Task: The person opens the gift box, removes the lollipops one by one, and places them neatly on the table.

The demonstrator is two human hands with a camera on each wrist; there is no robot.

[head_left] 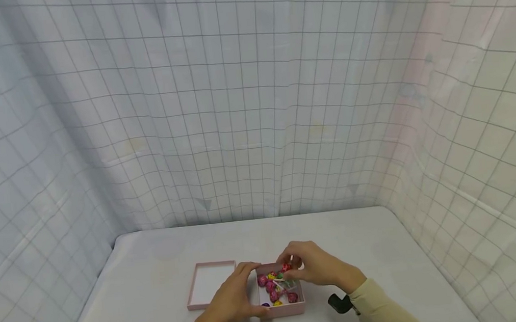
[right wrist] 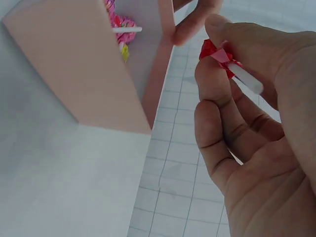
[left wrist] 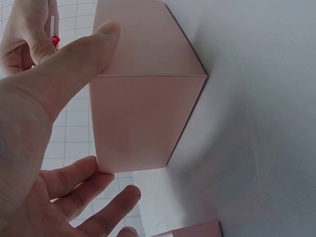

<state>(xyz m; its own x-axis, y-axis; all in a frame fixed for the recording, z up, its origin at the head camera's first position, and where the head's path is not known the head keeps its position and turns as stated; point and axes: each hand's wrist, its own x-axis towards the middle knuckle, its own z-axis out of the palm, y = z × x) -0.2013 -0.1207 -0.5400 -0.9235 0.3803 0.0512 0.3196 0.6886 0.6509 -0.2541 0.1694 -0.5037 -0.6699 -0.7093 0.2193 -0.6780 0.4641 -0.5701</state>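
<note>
A pink open-topped box stands on the table, with several wrapped lollipops in pink, yellow and other colours jumbled inside. My left hand holds the box from its left side. In the left wrist view the thumb lies on the near wall and fingertips touch the far corner. My right hand is over the box's far right part. Between thumb and forefinger it pinches a red-wrapped lollipop, whose white stick points back toward the palm.
Left of the box lies a shallow lid, pink-rimmed and white inside, beside my left hand. A white cloth covers the table. Grid-patterned curtains rise at the back and on both sides.
</note>
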